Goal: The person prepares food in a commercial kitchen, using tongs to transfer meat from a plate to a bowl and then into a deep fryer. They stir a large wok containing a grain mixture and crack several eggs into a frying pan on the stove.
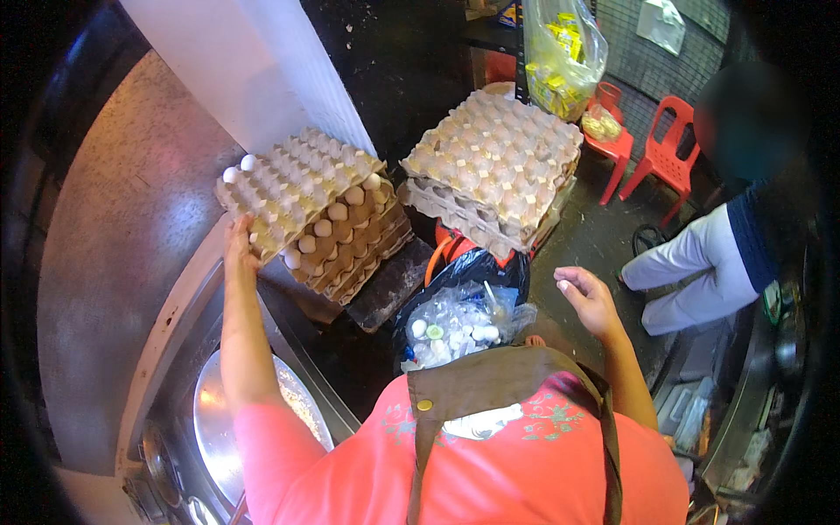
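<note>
My left hand (241,241) grips the near left edge of a cardboard egg tray (308,180), which sits tilted above a stack of trays. Two white eggs (239,168) rest at that tray's far left corner. Below it, several eggs (330,220) show in the tray on top of the stack (361,252). My right hand (586,295) is in the air with its fingers slightly bent and nothing in it. Left of that hand and lower, a black-lined bin (518,269) holds clear plastic and eggshells (453,331).
A second pile of egg trays (495,164) stands behind the bin. Red plastic chairs (672,141) and a bag of yellow packets (564,62) are at the back right. Another person (709,256) stands at right. A large metal bowl (216,420) of food sits at lower left.
</note>
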The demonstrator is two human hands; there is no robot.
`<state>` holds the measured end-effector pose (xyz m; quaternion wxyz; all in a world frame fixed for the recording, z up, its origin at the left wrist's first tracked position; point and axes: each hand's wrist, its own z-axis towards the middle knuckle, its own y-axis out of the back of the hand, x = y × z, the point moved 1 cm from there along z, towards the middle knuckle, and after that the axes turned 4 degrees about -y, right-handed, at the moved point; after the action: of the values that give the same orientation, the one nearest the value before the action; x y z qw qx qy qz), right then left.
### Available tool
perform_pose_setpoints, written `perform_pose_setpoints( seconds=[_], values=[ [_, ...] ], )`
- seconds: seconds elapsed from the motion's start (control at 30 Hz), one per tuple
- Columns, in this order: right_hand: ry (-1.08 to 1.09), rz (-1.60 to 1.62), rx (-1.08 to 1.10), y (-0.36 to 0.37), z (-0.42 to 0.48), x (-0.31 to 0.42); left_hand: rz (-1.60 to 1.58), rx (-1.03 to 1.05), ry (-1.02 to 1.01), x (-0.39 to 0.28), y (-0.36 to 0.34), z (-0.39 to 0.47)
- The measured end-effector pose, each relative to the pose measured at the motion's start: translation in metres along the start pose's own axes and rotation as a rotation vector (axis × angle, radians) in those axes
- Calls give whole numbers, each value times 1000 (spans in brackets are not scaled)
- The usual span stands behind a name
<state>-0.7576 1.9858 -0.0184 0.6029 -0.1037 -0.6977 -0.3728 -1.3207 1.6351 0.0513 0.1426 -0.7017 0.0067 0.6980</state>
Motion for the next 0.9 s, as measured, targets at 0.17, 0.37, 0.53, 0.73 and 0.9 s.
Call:
perform_pose_setpoints(
  seconds=[0.17, 0.37, 0.53, 0.73, 0.9],
  values=[
    [148, 40, 80, 35, 82, 11, -41, -141, 43, -42, 10, -86],
    [405, -151, 129, 92, 192, 32, 255, -254, -85, -97, -93, -309],
    [438, 26, 288, 98, 297, 64, 248, -276, -11, -73, -176, -380],
    [433, 251, 177, 116, 342, 40, 111, -159, -91, -18, -302, -373],
    [451, 396, 206, 164, 358, 21, -136, -101, -151, 39, -389, -310]
  ],
)
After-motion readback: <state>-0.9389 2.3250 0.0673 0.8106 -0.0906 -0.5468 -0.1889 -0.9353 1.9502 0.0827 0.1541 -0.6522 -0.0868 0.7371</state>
